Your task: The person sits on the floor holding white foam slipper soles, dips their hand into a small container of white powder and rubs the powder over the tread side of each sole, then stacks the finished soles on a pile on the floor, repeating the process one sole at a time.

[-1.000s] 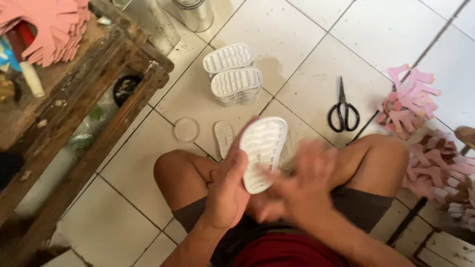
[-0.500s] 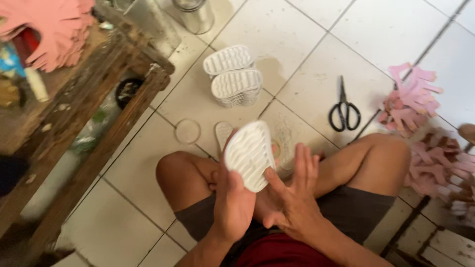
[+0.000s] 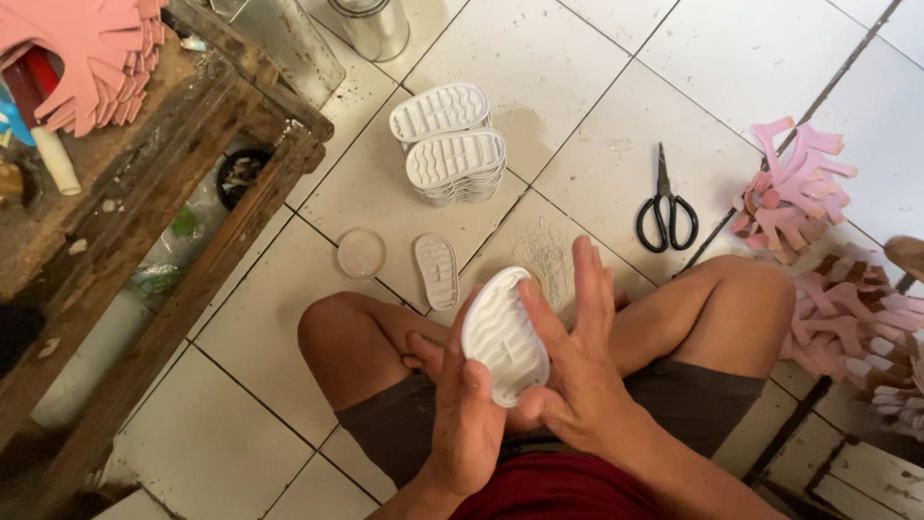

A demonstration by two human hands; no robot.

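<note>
Two bare hands are meeting over the lap of a person sitting cross-legged on the tiled floor. Left hand is wrapping the near edge of a small white shoe sole, its fingers curling shut behind it and the thumb pressing on the front. Right hand is touching the sole's far edge with its thumb, while its fingers are standing straight and close together, not gripping. The sole is tilting upright, ridged tread facing the camera, above the knees.

Just beyond the knees, a single small sole is lying flat beside a clear round lid. Farther off, two stacks of white soles are sitting side by side. Black scissors are lying to the right, near a heap of pink cut pieces. On the left, a wooden tabletop is carrying more pink pieces.
</note>
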